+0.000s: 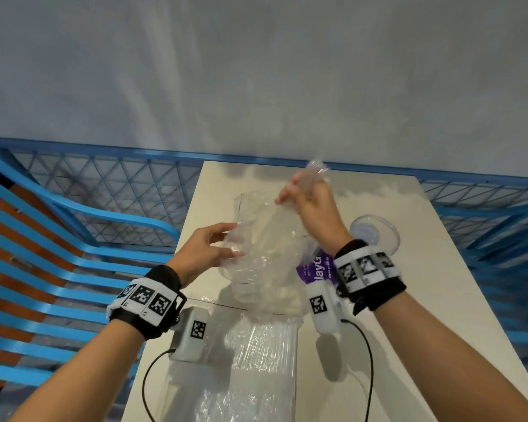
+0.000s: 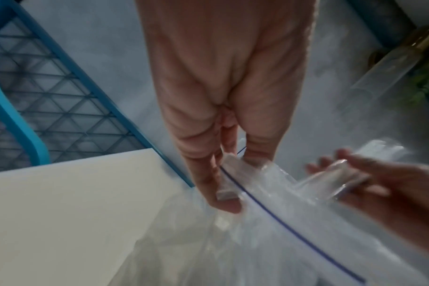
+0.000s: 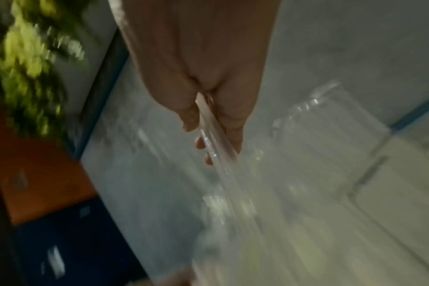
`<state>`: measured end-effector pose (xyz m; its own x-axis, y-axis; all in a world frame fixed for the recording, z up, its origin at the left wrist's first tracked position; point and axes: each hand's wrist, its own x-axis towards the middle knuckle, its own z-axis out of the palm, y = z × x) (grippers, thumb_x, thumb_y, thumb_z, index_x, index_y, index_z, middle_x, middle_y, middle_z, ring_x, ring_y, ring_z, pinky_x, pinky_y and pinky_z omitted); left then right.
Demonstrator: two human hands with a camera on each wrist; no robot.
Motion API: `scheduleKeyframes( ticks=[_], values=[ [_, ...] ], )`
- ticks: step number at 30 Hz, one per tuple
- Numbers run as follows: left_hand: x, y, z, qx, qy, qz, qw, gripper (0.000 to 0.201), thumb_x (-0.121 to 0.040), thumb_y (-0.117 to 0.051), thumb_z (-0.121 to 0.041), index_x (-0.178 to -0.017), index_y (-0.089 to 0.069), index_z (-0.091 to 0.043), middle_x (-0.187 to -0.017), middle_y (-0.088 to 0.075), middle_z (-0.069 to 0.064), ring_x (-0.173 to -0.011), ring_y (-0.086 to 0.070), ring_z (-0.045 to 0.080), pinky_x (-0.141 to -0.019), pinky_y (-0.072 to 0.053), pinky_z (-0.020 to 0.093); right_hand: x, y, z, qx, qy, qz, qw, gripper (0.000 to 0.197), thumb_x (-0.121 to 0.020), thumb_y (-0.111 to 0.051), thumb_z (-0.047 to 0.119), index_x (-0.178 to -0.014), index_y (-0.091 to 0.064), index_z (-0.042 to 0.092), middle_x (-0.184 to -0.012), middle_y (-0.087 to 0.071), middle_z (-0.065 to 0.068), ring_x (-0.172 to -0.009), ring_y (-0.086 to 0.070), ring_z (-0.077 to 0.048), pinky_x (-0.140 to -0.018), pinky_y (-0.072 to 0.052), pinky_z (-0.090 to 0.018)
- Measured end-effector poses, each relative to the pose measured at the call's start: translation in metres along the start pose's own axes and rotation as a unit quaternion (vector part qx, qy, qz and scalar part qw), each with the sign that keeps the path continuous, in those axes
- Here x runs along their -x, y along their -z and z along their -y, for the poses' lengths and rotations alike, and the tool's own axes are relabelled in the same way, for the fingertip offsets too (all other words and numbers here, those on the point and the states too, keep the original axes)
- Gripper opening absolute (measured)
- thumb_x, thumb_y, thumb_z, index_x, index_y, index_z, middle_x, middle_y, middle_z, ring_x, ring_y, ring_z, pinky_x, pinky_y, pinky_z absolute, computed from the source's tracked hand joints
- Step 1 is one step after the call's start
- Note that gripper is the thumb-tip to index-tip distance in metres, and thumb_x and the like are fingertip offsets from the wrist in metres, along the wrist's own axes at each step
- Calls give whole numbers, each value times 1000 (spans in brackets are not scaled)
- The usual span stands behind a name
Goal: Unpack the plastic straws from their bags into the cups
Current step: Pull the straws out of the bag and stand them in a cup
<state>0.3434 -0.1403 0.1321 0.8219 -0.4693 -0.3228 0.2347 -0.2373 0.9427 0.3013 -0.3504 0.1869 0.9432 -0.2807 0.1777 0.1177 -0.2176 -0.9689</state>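
Note:
A clear zip bag with a blue seal line hangs over the cream table. My left hand pinches the bag's open edge between thumb and fingers. My right hand, higher and to the right, grips a bundle of clear straws that slants up out of the bag's mouth; the right wrist view shows the straws running between thumb and fingers. A clear cup stands right of that wrist. A second bag of straws lies near the front edge.
A purple printed packet lies under the right wrist. Blue slatted chairs stand to the left, and a blue mesh rail runs behind the table. Black cables trail from both wrist cameras across the table's front.

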Motion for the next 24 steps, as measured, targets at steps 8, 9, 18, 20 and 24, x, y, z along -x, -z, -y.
scheduleKeyframes(
  ticks=[8,9,18,20,24],
  values=[
    [-34,30,35,118,78,-170,975,36,-92,-55,3,-128,-52,4,-113,-63,21,-84,-64,21,-75,-57,29,-35,60,37,7,39,-69,997,8,-100,-43,19,-96,-42,25,-80,-58,0,-80,-64,-21,-96,-49,-52],
    [-40,28,37,139,80,-193,968,33,-93,-54,2,-125,-53,5,-109,-62,20,-81,-62,20,-71,-57,26,-36,60,33,33,47,-73,996,7,-98,-44,21,-96,-41,27,-80,-59,2,-81,-64,-21,-95,-49,-53],
    [-72,-20,46,54,155,-144,976,56,-97,-54,-27,-146,-33,-11,-135,-49,15,-108,-56,31,-89,-50,40,-9,26,-15,222,-31,-23,974,29,-96,-54,27,-108,-56,1,-95,-62,-10,-85,-57,-14,-78,-47,-30],
    [-77,-20,47,-76,120,-174,974,63,-92,-61,-18,-147,-33,-7,-137,-50,19,-117,-55,36,-99,-48,43,-11,29,-7,232,-34,-19,972,28,-91,-62,27,-105,-60,3,-101,-64,-12,-89,-59,-17,-76,-46,-29],
    [-82,-11,32,-175,60,-289,939,52,-89,-57,-3,-140,-44,0,-137,-46,24,-126,-46,37,-107,-36,38,-24,37,16,198,18,-52,979,52,-84,-69,18,-130,-45,16,-120,-55,-3,-104,-57,-14,-87,-47,-22]
  ],
)
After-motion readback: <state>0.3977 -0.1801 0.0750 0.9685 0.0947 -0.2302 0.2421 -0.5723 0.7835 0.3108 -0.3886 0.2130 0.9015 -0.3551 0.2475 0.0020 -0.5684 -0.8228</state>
